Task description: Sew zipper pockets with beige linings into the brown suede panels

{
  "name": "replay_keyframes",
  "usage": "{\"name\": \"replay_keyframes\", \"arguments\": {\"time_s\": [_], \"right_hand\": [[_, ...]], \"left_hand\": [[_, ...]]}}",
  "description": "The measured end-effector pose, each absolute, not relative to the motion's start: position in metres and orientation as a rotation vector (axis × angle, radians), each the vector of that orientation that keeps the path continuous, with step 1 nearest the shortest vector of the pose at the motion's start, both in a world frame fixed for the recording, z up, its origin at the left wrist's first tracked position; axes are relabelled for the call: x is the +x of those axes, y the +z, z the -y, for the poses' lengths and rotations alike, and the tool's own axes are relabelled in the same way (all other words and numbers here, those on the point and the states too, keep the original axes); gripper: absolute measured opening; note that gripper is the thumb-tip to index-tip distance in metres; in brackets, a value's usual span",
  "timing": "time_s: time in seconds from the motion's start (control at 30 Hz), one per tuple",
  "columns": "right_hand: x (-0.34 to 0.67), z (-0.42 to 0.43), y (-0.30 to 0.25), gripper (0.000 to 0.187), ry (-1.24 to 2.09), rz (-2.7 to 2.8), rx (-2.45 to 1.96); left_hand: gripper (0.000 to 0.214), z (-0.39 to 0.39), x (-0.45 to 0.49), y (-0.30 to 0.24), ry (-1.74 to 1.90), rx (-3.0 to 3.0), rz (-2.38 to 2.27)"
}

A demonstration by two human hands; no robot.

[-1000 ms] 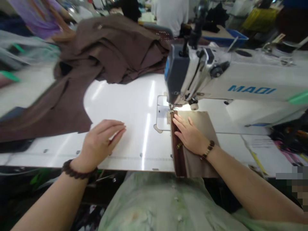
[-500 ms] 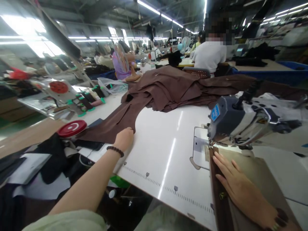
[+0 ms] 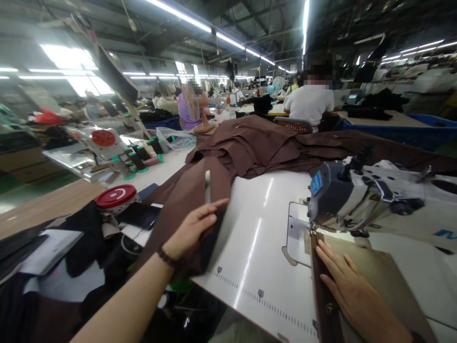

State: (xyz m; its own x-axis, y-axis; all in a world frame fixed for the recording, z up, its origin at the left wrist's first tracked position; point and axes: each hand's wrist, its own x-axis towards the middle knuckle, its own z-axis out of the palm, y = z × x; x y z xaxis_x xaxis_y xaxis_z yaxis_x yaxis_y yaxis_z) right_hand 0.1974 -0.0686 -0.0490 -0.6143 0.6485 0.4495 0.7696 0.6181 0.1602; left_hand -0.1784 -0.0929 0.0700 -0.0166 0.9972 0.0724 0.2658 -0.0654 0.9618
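My left hand [image 3: 195, 227] grips a brown fabric panel [image 3: 178, 202] left of the machine bed, index finger stretched along it. The panel drapes over the table's front edge, and a narrow pale slit or strip [image 3: 207, 186] shows above my fingers; I cannot tell which. Flat on the work, with fingers stretched out, lies my right hand [image 3: 352, 281]. Beneath it are a dark brown fabric strip [image 3: 319, 276] and an olive-tan piece [image 3: 380, 267], just in front of the sewing machine head [image 3: 332, 190]. The needle area is partly hidden.
A heap of brown fabric pieces [image 3: 257, 143] lies behind the white table [image 3: 250, 228]. To the left are a red-lidded container [image 3: 117, 196], a black phone-like slab [image 3: 139, 215], thread spools [image 3: 137, 159] and dark cloth [image 3: 85, 228]. A co-worker in white [image 3: 310, 102] sits ahead.
My left hand has moved right, drawing the brown panel toward me and over the table's front edge, uncovering more of the black slab. My right hand stays in place. The view has tilted up slightly.
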Motion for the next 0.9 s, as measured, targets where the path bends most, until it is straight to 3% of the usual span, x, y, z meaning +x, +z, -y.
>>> {"name": "replay_keyframes", "arguments": {"time_s": [0.13,0.3,0.4,0.53,0.67,0.8,0.9], "right_hand": [[0.199,0.068,-0.052,0.048,-0.375,2.498,-1.181],[0.196,0.07,-0.045,0.046,-0.2,2.528,-1.272],[0.191,0.072,-0.033,0.046,-0.059,2.558,-1.367],[0.185,0.074,-0.017,0.047,0.095,2.585,-1.477],[0.183,0.075,-0.008,0.048,0.182,2.578,-1.505],[0.183,0.076,-0.005,0.048,0.199,2.578,-1.493],[0.183,0.076,-0.003,0.048,0.19,2.562,-1.493]], "left_hand": [[0.044,0.104,-0.127,0.045,0.663,1.918,-0.876],[0.069,0.106,-0.107,0.028,0.28,2.349,-1.021],[0.084,0.097,-0.103,0.022,0.081,2.56,-0.862],[0.082,0.071,-0.096,0.03,-0.055,2.631,-0.545],[0.075,0.068,-0.081,0.044,-0.103,2.666,-0.724],[0.09,0.1,-0.066,0.033,-0.127,2.616,-0.817],[0.081,0.117,-0.064,0.017,-0.131,2.576,-0.808]]}}
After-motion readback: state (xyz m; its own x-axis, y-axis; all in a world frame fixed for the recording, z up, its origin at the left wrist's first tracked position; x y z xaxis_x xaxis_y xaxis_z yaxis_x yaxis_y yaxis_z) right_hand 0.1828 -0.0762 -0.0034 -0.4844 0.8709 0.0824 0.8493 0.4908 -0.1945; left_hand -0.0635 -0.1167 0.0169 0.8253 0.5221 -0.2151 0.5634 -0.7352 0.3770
